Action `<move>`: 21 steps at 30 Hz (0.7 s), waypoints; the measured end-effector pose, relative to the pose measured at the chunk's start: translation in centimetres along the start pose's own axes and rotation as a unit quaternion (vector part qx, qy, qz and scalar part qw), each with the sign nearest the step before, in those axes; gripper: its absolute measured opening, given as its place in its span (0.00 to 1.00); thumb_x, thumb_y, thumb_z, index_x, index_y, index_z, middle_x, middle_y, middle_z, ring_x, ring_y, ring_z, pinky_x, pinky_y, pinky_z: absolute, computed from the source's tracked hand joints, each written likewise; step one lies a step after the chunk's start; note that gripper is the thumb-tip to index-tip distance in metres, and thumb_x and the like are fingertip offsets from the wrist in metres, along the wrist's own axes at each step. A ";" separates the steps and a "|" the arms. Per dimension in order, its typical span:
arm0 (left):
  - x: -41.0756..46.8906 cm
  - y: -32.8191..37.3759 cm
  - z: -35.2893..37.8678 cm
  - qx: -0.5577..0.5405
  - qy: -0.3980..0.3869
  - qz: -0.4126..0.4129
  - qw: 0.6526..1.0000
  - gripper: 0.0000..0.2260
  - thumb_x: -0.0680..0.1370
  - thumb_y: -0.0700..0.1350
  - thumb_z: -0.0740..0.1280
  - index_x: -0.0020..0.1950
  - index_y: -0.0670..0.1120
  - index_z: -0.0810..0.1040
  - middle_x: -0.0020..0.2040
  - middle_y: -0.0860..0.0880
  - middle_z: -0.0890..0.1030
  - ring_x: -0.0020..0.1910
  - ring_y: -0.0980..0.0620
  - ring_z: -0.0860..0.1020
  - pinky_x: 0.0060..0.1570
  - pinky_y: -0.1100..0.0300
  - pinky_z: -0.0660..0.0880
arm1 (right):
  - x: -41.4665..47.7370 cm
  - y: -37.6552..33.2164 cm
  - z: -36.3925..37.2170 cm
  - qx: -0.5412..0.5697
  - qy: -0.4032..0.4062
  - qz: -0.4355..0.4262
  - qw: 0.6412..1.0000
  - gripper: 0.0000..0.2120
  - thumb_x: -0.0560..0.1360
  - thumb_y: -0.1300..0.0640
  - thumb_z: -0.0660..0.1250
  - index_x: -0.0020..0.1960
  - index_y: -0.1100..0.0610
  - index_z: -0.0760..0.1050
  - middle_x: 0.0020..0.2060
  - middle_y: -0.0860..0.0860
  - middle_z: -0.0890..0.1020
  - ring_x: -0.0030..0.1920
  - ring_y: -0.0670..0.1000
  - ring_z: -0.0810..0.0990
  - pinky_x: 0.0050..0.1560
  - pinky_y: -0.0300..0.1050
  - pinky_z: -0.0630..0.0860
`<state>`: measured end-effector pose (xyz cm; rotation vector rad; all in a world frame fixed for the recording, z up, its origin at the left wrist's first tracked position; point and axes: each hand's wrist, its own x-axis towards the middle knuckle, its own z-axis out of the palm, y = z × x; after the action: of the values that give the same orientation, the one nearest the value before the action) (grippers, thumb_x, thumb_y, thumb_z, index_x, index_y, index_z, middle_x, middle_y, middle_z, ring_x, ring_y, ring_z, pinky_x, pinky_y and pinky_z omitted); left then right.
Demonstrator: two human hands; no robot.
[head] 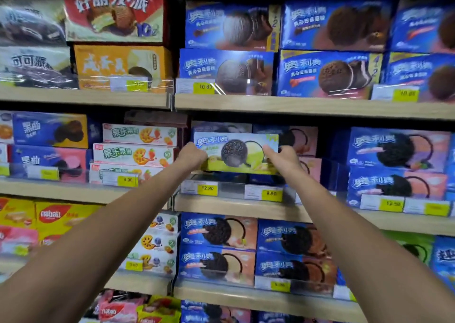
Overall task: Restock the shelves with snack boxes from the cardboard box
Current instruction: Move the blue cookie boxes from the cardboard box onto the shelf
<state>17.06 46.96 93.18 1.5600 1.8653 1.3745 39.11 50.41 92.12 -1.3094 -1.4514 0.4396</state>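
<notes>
A light blue and green cookie box (236, 151) with a dark sandwich cookie printed on it is held up at the front of the middle shelf (236, 208). My left hand (190, 156) grips its left end and my right hand (283, 159) grips its right end. Both arms reach forward from the bottom corners. The box sits slightly tilted, in front of other blue boxes in that slot. The cardboard box is not in view.
Wooden shelves hold rows of snack boxes: blue cookie boxes (398, 150) to the right, above and below, white fruit-biscuit boxes (138, 152) to the left. Clear plastic lips with yellow price tags (207, 188) run along the shelf fronts. A dark upright (172, 101) divides the bays.
</notes>
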 end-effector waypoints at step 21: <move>3.9 -0.8 8.1 0.294 -0.012 0.184 0.938 0.23 0.77 0.49 0.64 0.71 0.48 0.65 0.68 0.43 0.67 0.69 0.39 0.59 0.62 0.45 0.68 | 4.4 4.1 2.3 -0.307 -0.165 -0.111 0.931 0.25 0.83 0.51 0.47 0.77 0.61 0.52 0.77 0.56 0.52 0.77 0.53 0.46 0.75 0.48 0.41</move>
<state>21.47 54.08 89.95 2.2999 2.1743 0.9491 39.89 56.38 89.93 -1.5761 -2.1062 0.0439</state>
